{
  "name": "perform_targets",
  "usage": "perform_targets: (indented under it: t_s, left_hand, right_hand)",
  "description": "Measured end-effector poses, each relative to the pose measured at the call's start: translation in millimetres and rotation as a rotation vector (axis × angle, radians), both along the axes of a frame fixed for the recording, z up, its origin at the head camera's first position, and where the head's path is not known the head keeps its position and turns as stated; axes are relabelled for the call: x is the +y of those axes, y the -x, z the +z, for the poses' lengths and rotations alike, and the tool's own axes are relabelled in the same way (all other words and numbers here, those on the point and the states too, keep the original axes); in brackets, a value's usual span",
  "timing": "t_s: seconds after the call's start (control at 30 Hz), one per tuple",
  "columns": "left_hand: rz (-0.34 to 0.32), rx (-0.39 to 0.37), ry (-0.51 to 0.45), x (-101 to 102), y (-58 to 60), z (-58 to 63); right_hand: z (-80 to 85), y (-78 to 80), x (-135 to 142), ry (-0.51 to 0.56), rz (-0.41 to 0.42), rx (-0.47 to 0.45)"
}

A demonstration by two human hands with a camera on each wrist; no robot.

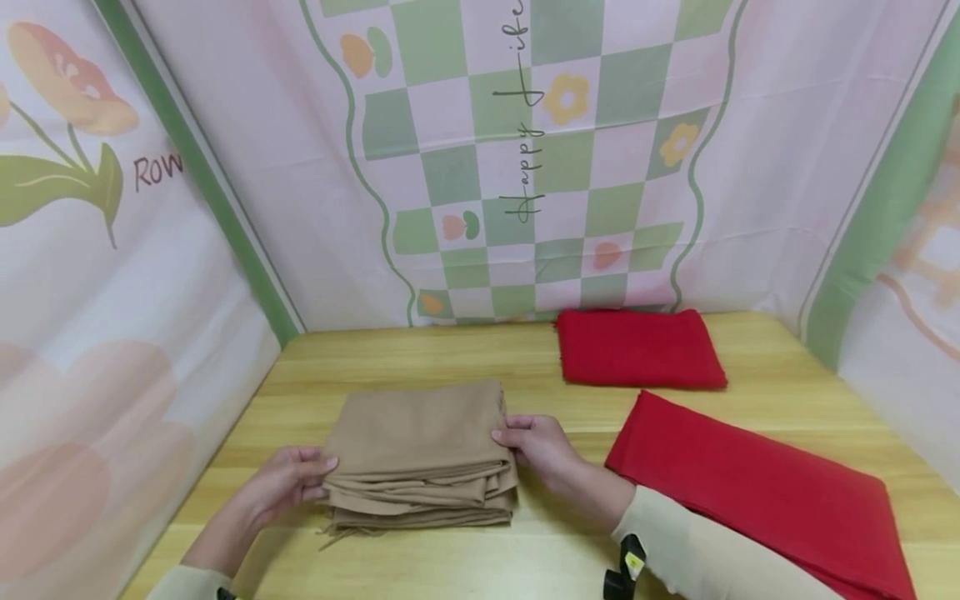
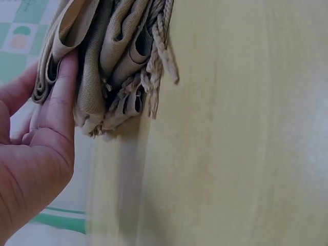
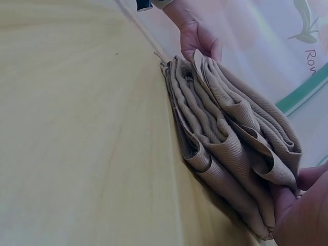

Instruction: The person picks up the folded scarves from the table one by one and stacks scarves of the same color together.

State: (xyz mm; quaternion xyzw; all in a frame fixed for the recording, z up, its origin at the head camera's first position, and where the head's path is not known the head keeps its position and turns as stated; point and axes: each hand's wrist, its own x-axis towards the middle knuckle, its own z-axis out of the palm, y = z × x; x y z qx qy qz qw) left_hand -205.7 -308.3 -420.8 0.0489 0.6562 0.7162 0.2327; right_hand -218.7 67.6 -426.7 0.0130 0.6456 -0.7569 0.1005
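Note:
A thick stack of folded tan cloth (image 1: 423,433) lies on the wooden table, several layers deep, with twisted fringe at its lower left. My left hand (image 1: 292,482) pinches the upper layers at the left edge, thumb on top and fingers tucked under a fold, as the left wrist view shows with the hand (image 2: 38,138) beside the layers. At the opposite edge my right hand (image 1: 542,446) pinches the cloth the same way. In the right wrist view, the layered folds of the tan cloth (image 3: 230,138) stretch between both hands.
A folded red cloth (image 1: 637,350) lies at the back right of the table (image 1: 315,358). Another, longer red cloth (image 1: 772,483) lies at the right, partly under my right forearm. Printed curtains (image 1: 330,208) enclose the back and sides.

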Motion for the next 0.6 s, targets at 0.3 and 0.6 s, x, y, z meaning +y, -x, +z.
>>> perform_targets:
  t_s: [0.3, 0.6]
  left_hand:
    - [-0.034, 0.000, 0.025, -1.3, 0.7, -4.9]
    - [-0.096, -0.014, -0.013, -3.3, 0.7, -5.5]
  right_hand:
    - [-4.0, -0.5, 2.7, -0.009, 0.019, -0.013]
    - [-8.4, 0.9, 6.6, 0.028, 0.059, -0.045]
